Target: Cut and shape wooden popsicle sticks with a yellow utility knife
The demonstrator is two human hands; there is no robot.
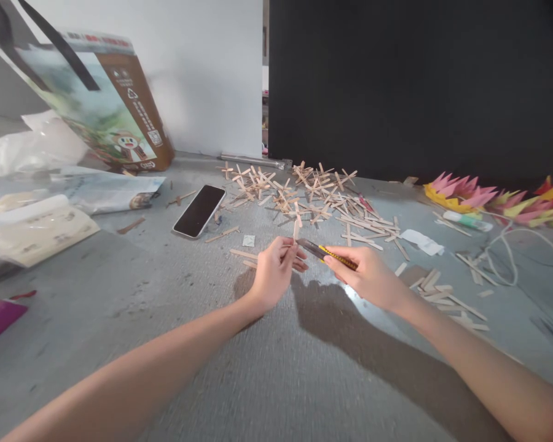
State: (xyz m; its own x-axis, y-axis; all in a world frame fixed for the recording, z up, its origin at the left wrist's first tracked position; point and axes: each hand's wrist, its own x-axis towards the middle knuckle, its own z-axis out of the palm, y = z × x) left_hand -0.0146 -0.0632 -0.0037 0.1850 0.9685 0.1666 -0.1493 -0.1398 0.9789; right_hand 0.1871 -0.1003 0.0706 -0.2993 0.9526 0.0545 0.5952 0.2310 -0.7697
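Slim wooden piece between left fingertips, blade close beside it.
The left hand (273, 276), at the centre of the frame, had its thumb and fingers closed on the lower end of a small wooden piece (297, 222), which stood roughly upright with its top free. The right hand (376, 277), right of centre, was clamped round the yellow-and-black handle of a cutter knife (314, 248), its tip near the left fingertips; whether blade touched wood could not be told. The wood looked very light, dry and stiff, not slippery, yet thin enough to split or snap if bent, so a gentle pinch low down, clear of the edge, seemed best. Crossed wooden sticks (312, 181) lay at upper centre, a phone (200, 212) left of them.
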